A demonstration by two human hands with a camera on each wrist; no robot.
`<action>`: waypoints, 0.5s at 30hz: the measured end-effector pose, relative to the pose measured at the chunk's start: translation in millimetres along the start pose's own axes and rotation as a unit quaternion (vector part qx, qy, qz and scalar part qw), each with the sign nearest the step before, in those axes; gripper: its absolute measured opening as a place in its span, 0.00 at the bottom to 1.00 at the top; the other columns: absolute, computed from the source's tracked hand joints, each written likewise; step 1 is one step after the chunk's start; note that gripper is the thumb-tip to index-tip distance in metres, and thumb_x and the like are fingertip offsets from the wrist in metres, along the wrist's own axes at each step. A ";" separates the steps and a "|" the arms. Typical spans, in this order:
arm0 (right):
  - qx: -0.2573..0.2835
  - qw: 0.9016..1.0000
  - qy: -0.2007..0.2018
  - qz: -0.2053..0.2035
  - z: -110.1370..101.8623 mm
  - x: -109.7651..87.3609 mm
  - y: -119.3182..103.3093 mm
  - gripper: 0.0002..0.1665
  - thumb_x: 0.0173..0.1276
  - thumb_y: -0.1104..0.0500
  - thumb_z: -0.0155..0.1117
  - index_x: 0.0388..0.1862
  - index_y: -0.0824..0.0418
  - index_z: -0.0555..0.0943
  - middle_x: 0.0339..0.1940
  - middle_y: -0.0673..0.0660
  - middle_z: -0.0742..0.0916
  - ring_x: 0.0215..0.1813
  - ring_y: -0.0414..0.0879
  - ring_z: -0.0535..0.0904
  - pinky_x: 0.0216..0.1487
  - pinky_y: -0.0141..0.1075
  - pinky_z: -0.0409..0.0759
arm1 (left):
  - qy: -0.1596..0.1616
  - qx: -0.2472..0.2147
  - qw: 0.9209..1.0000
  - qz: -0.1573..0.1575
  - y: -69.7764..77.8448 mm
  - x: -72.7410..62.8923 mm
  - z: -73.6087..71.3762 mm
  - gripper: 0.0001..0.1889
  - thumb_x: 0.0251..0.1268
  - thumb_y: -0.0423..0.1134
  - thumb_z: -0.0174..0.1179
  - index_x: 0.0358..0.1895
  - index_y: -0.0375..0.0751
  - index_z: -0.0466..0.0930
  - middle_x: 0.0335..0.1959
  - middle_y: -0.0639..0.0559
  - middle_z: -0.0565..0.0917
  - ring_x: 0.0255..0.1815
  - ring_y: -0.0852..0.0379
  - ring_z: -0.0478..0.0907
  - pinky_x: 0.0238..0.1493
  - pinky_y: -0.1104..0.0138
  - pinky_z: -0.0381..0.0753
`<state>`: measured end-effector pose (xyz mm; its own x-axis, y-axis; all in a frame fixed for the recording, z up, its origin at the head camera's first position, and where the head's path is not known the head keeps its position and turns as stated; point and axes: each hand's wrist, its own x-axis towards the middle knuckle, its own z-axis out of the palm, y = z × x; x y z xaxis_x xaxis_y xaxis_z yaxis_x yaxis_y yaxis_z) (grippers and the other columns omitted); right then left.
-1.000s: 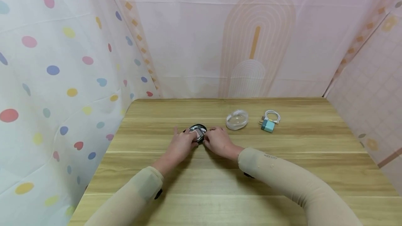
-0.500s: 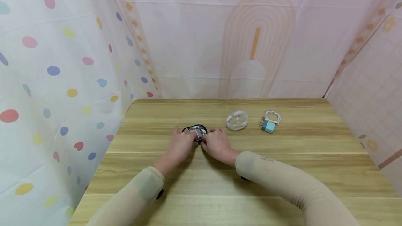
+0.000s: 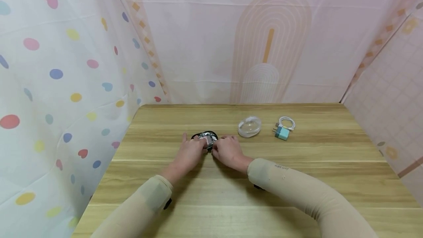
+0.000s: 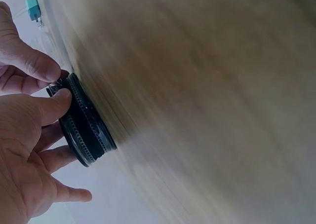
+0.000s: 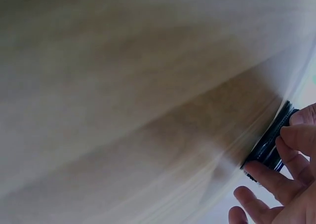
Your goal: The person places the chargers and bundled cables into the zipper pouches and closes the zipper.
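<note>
A small black oval zipper case lies unzipped on the table, silvery and white contents showing at its top. My left hand grips its left side, thumb on the near wall. In the left wrist view, zipper teeth run along the side of the case, and one finger of my left hand sticks out free. At the right end of the case, my right hand pinches at the edge with thumb and forefinger. The right wrist view shows loosely spread other fingers on my right hand; what exactly they pinch is hidden.
A clear oval plastic container stands behind and right of my hands. Farther right sit a turquoise plug charger and a coiled white cable touching it. Patterned curtains surround the wooden table.
My right hand has shifted slightly left along the case since a second ago, and the case has turned a little. Over the last half second almost nothing has moved.
</note>
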<state>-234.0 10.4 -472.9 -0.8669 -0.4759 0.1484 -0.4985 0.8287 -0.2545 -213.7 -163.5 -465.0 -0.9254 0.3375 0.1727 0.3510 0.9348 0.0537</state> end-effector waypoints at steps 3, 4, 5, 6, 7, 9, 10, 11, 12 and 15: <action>0.009 1.000 -0.003 0.000 -0.2 1.0 0.4 0.10 0.72 0.53 0.73 0.30 0.52 0.91 0.38 0.51 0.95 0.65 0.57 0.86 0.66 0.58 0.78 | 0.001 0.002 1.000 0.000 0.0 0.4 -0.2 0.09 0.69 0.43 0.72 0.44 0.43 0.84 0.42 0.42 0.92 0.50 0.42 0.90 0.75 0.29 0.68; 0.012 1.000 -0.003 -0.002 -0.3 1.3 0.8 0.10 0.72 0.54 0.73 0.29 0.52 0.90 0.37 0.51 0.94 0.65 0.58 0.86 0.66 0.58 0.78 | 0.000 0.002 1.000 0.001 -0.1 0.7 -0.1 0.09 0.69 0.43 0.72 0.44 0.43 0.84 0.42 0.42 0.92 0.50 0.42 0.90 0.75 0.29 0.68; 0.017 1.000 -0.004 -0.003 -0.5 1.6 1.5 0.10 0.71 0.55 0.73 0.29 0.53 0.89 0.37 0.52 0.94 0.65 0.58 0.86 0.66 0.58 0.78 | 0.000 -0.001 1.000 0.002 -0.5 1.1 0.0 0.09 0.68 0.42 0.72 0.44 0.43 0.84 0.41 0.42 0.92 0.50 0.42 0.90 0.74 0.29 0.68; 0.020 1.000 -0.005 -0.004 -0.6 2.1 2.3 0.10 0.71 0.56 0.73 0.28 0.54 0.88 0.37 0.53 0.94 0.65 0.58 0.86 0.66 0.59 0.78 | 0.000 -0.006 1.000 0.003 -1.2 1.7 0.3 0.09 0.68 0.42 0.72 0.42 0.43 0.84 0.40 0.43 0.92 0.49 0.42 0.90 0.74 0.29 0.68; 0.025 1.000 -0.005 -0.005 -1.1 2.4 3.1 0.10 0.71 0.56 0.73 0.28 0.55 0.87 0.36 0.53 0.94 0.65 0.59 0.86 0.66 0.59 0.78 | 0.001 -0.011 1.000 0.006 -2.2 2.1 0.8 0.09 0.67 0.41 0.73 0.41 0.43 0.84 0.39 0.44 0.92 0.48 0.42 0.90 0.73 0.28 0.69; 0.030 1.000 -0.004 -0.009 -1.6 2.8 5.0 0.10 0.70 0.58 0.73 0.28 0.55 0.86 0.36 0.54 0.93 0.64 0.59 0.86 0.65 0.60 0.79 | 0.003 -0.018 1.000 0.011 -4.7 3.2 2.6 0.08 0.67 0.41 0.73 0.38 0.44 0.82 0.38 0.45 0.92 0.48 0.43 0.89 0.72 0.28 0.69; 0.032 0.999 -0.004 -0.011 -2.1 2.7 5.8 0.10 0.71 0.58 0.73 0.28 0.56 0.86 0.36 0.54 0.93 0.64 0.60 0.86 0.65 0.60 0.79 | 0.005 -0.023 1.000 0.013 -5.8 3.3 3.2 0.09 0.67 0.40 0.73 0.37 0.44 0.82 0.37 0.46 0.92 0.48 0.42 0.89 0.72 0.27 0.70; 0.031 0.999 -0.004 -0.011 -2.3 2.7 6.6 0.09 0.71 0.57 0.73 0.29 0.55 0.87 0.35 0.53 0.93 0.64 0.59 0.86 0.65 0.60 0.79 | 0.006 -0.025 1.000 0.014 -6.9 3.2 4.0 0.09 0.67 0.40 0.73 0.36 0.45 0.81 0.37 0.46 0.92 0.48 0.42 0.89 0.71 0.27 0.70; 0.028 1.000 -0.003 -0.012 -2.5 2.5 7.0 0.09 0.71 0.57 0.73 0.29 0.55 0.87 0.35 0.53 0.93 0.64 0.59 0.86 0.65 0.60 0.79 | 0.007 -0.027 0.999 0.016 -7.8 2.8 4.7 0.09 0.68 0.41 0.73 0.35 0.45 0.80 0.38 0.46 0.91 0.48 0.42 0.89 0.71 0.27 0.70; 0.016 1.000 -0.002 -0.010 -3.1 1.7 7.3 0.09 0.72 0.55 0.72 0.30 0.54 0.89 0.36 0.52 0.94 0.64 0.60 0.86 0.63 0.59 0.80 | 0.011 -0.027 0.999 0.017 -8.0 1.1 5.8 0.10 0.69 0.43 0.73 0.36 0.45 0.80 0.41 0.42 0.91 0.50 0.40 0.89 0.70 0.27 0.70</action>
<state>-239.2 16.6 -471.6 -0.8563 -0.4942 0.1497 -0.5161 0.8089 -0.2818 -218.4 -170.0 -471.0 -0.9096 0.3658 0.1968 0.3899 0.9154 0.1004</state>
